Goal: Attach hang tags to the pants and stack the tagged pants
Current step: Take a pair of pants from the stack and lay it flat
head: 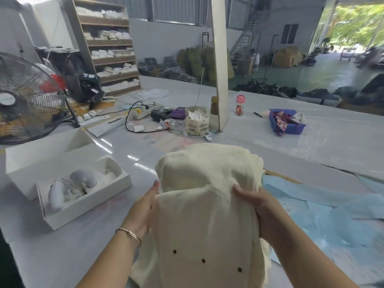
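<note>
- Evidently the stacking step is in hand: cream pants [204, 223] are gripped at both sides, left hand [143, 210] on the left edge, right hand [257, 208] curled over the right edge, fingers on top.
- They sit over a folded cream pile [207, 163] on the white desk [291, 142].
- No hang tag shows on the held pair; I cannot tell whether it is tagged.
- Next, I judge, they need squaring on the pile; loose tags seem to sit in the paper bag [196, 121].

Bare forearms without sleeves; a thin rose-gold bangle [129, 235] circles the left wrist.
</note>
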A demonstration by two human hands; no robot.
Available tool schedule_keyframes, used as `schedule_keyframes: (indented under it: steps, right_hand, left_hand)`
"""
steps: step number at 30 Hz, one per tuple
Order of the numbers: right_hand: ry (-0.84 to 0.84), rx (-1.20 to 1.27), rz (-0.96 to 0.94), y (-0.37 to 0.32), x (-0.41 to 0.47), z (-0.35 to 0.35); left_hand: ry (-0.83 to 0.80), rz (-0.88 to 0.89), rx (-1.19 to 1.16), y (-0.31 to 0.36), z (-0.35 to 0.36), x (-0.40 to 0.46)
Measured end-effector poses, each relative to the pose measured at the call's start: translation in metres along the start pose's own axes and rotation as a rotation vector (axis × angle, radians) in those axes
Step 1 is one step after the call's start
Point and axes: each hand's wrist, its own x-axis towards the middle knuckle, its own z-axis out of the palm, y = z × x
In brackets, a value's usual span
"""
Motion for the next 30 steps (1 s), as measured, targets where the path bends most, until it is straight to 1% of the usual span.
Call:
schedule_keyframes:
  steps: [2,5,8,10,12,13,15,17,19,23,24,27,30]
  right_hand:
    - [-0.045,0.009,-0.017,-0.001,-0.015,0.003]
    - [-0.078,0.014,-0.038,-0.002,-0.031,0.002]
    - [-0.116,0.006,-0.060,-0.001,-0.038,-0.003]
    - [-0.125,-0.008,-0.057,0.001,-0.038,-0.008]
    - [-0.156,-0.017,-0.045,-0.001,-0.037,-0.011]
    - [-0.190,-0.010,-0.041,-0.004,-0.037,-0.013]
    - [-0.264,0.055,-0.026,-0.011,-0.034,-0.017]
    - [-0.298,0.196,0.011,-0.014,-0.031,-0.022]
    - [-0.254,0.273,0.054,-0.014,-0.029,-0.022]
    - [-0.036,0.313,0.066,-0.013,-0.031,-0.016]
    - [-0.008,0.306,0.062,-0.015,-0.034,-0.015]
    - [0.003,0.278,0.030,-0.022,-0.047,-0.015]
    - [-0.058,0.305,0.045,-0.028,-0.067,-0.018]
  left_hand:
    - [-0.054,-0.050,-0.127,0.002,0.007,0.005]
    - [-0.024,-0.069,-0.175,0.002,0.010,0.018]
    - [-0.099,-0.125,-0.227,0.006,0.010,0.027]
    - [-0.072,-0.044,-0.258,0.009,0.011,0.032]
    - [-0.068,0.064,-0.351,0.017,0.012,0.033]
    - [-0.106,0.093,-0.414,0.022,0.011,0.031]
    - [-0.198,0.141,-0.464,0.032,0.007,0.026]
    - [-0.259,0.211,-0.448,0.043,0.006,0.016]
    - [-0.303,0.256,-0.411,0.055,0.010,0.002]
    - [-0.347,0.276,-0.309,0.075,0.021,-0.030]
    - [-0.366,0.278,-0.279,0.079,0.024,-0.039]
    - [-0.432,0.311,-0.204,0.087,0.034,-0.068]
    - [-0.493,0.385,-0.183,0.095,0.045,-0.097]
